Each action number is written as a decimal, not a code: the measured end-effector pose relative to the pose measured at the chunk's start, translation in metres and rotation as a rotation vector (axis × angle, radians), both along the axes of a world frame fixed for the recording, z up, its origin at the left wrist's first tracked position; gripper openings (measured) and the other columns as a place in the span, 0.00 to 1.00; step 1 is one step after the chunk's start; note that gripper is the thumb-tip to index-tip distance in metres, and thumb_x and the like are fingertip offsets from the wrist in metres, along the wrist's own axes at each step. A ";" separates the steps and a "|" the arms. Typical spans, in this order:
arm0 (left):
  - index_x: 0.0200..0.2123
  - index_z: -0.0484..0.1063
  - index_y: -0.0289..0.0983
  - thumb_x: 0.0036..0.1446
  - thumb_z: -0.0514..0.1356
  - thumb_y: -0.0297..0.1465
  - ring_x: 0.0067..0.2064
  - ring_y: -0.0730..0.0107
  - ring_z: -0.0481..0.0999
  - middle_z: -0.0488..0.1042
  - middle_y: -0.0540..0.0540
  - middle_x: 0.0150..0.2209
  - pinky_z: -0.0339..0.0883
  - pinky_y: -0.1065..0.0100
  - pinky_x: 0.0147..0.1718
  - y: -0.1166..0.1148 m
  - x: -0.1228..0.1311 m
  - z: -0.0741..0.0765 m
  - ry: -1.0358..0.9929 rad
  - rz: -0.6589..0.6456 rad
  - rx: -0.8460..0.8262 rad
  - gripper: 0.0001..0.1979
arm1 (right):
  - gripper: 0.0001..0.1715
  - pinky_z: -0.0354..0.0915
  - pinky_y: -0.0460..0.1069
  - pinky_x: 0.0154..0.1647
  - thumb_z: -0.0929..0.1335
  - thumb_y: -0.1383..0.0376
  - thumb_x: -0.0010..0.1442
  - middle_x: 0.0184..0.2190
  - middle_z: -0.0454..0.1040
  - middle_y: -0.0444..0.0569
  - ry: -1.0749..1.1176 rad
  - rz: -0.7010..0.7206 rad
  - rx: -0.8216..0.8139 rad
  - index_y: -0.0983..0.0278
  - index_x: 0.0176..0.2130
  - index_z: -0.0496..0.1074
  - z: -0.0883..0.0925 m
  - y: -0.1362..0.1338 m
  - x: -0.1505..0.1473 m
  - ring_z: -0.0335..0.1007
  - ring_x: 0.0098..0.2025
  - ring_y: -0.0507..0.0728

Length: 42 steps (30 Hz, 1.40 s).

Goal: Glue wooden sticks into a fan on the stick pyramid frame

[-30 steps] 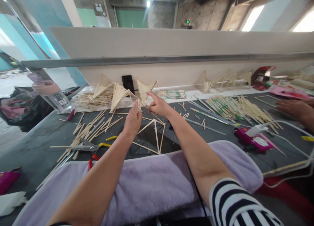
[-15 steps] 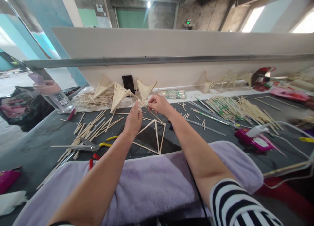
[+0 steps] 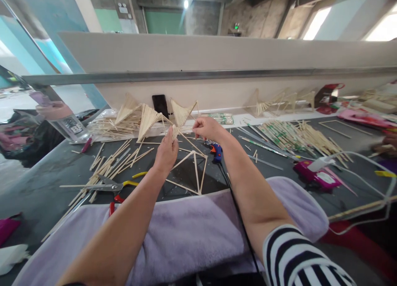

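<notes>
My left hand (image 3: 167, 151) is closed round part of a wooden stick frame (image 3: 198, 170), whose thin sticks form triangles that reach down to the table. The fanned sticks (image 3: 149, 120) rising just behind that hand may belong to the same piece; I cannot tell. My right hand (image 3: 209, 129) is raised to the right of the frame with thumb and fingertips pinched together. Whatever is between them is too small to make out. Under my right wrist lies a blue and orange glue gun (image 3: 217, 151), its dark cord running toward me.
Loose sticks (image 3: 108, 166) and scissors (image 3: 113, 187) lie to the left. A bottle (image 3: 63, 116) stands at the back left. More sticks (image 3: 285, 139) and a magenta box (image 3: 316, 174) with a white cable are on the right. A purple towel (image 3: 198, 232) covers the front edge.
My right hand has drawn away to the right from the frame, fingers still pinched, and the glue gun now shows beneath it. My left hand keeps its hold. The view has shifted slightly.
</notes>
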<state>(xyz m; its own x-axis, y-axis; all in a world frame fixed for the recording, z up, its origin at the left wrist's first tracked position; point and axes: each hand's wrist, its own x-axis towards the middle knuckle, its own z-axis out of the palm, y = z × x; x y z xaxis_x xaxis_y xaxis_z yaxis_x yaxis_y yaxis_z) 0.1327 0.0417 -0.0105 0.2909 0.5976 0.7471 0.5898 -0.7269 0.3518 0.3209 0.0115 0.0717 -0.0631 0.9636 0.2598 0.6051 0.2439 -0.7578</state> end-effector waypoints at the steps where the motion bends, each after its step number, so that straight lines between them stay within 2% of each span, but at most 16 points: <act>1: 0.61 0.53 0.30 0.59 0.48 0.30 0.57 0.58 0.65 0.64 0.33 0.57 0.59 0.57 0.55 0.000 0.000 0.000 0.003 -0.001 0.005 0.26 | 0.03 0.57 0.44 0.16 0.65 0.72 0.49 0.20 0.73 0.46 0.022 -0.017 0.018 0.66 0.29 0.68 0.002 -0.001 0.005 0.58 0.14 0.46; 6: 0.61 0.54 0.32 0.59 0.49 0.30 0.56 0.59 0.66 0.65 0.35 0.56 0.59 0.59 0.55 -0.001 0.000 0.001 -0.004 0.006 -0.003 0.26 | 0.02 0.57 0.43 0.17 0.65 0.72 0.50 0.20 0.73 0.47 0.045 -0.132 0.067 0.66 0.28 0.66 0.010 -0.004 0.029 0.59 0.14 0.46; 9: 0.61 0.54 0.31 0.59 0.49 0.30 0.56 0.59 0.65 0.65 0.33 0.56 0.59 0.59 0.55 0.000 0.000 0.000 -0.008 -0.001 -0.015 0.26 | 0.01 0.57 0.43 0.17 0.65 0.71 0.50 0.20 0.73 0.47 0.035 -0.172 0.068 0.66 0.28 0.66 0.010 -0.004 0.032 0.59 0.14 0.46; 12: 0.61 0.53 0.31 0.59 0.48 0.30 0.57 0.59 0.65 0.65 0.34 0.56 0.59 0.57 0.55 0.001 -0.001 -0.001 0.002 0.001 0.010 0.26 | 0.02 0.58 0.44 0.18 0.64 0.71 0.50 0.20 0.73 0.46 0.037 -0.120 0.063 0.66 0.28 0.66 0.009 -0.004 0.020 0.60 0.14 0.46; 17: 0.61 0.54 0.34 0.59 0.49 0.31 0.56 0.60 0.66 0.65 0.36 0.57 0.60 0.59 0.54 0.002 -0.001 -0.003 -0.013 0.015 0.037 0.26 | 0.04 0.58 0.44 0.18 0.65 0.73 0.47 0.18 0.72 0.45 -0.030 0.050 -0.030 0.66 0.27 0.68 0.005 -0.008 -0.010 0.60 0.14 0.47; 20: 0.61 0.54 0.33 0.59 0.49 0.31 0.55 0.59 0.67 0.65 0.35 0.56 0.61 0.57 0.54 0.002 0.000 -0.003 -0.001 0.031 0.026 0.26 | 0.04 0.58 0.44 0.18 0.65 0.73 0.46 0.18 0.72 0.45 -0.044 0.081 -0.064 0.66 0.27 0.68 0.001 -0.008 -0.021 0.61 0.15 0.48; 22: 0.61 0.54 0.32 0.59 0.49 0.30 0.55 0.59 0.67 0.65 0.34 0.56 0.61 0.57 0.54 0.002 0.000 -0.002 0.008 0.030 0.026 0.26 | 0.04 0.59 0.45 0.20 0.65 0.72 0.47 0.19 0.72 0.45 -0.073 0.054 -0.032 0.66 0.27 0.69 -0.003 -0.004 -0.024 0.62 0.17 0.49; 27: 0.61 0.53 0.32 0.60 0.48 0.30 0.55 0.59 0.67 0.65 0.34 0.56 0.61 0.58 0.54 0.002 0.000 -0.002 0.012 0.021 0.046 0.26 | 0.05 0.60 0.45 0.29 0.65 0.73 0.47 0.23 0.72 0.46 -0.174 -0.007 0.174 0.65 0.26 0.70 -0.016 0.007 -0.029 0.67 0.28 0.51; 31: 0.61 0.53 0.33 0.60 0.48 0.30 0.55 0.59 0.67 0.65 0.35 0.56 0.62 0.55 0.53 0.002 0.000 -0.002 0.011 0.016 0.066 0.26 | 0.04 0.60 0.45 0.31 0.64 0.71 0.49 0.25 0.72 0.47 -0.129 -0.061 0.229 0.65 0.27 0.70 -0.017 0.006 -0.033 0.67 0.31 0.52; 36: 0.61 0.52 0.32 0.60 0.47 0.31 0.57 0.57 0.65 0.64 0.33 0.57 0.60 0.55 0.55 0.002 -0.001 -0.001 0.009 0.004 0.010 0.25 | 0.04 0.61 0.44 0.28 0.63 0.69 0.53 0.24 0.71 0.44 0.018 -0.074 0.211 0.65 0.30 0.68 -0.019 0.007 -0.037 0.66 0.25 0.49; 42: 0.62 0.52 0.34 0.59 0.48 0.30 0.56 0.59 0.65 0.64 0.36 0.57 0.60 0.57 0.55 0.002 -0.001 -0.001 0.010 0.015 0.018 0.26 | 0.01 0.60 0.43 0.20 0.64 0.70 0.53 0.21 0.72 0.43 0.219 -0.072 0.056 0.65 0.29 0.65 -0.025 0.017 -0.024 0.63 0.16 0.46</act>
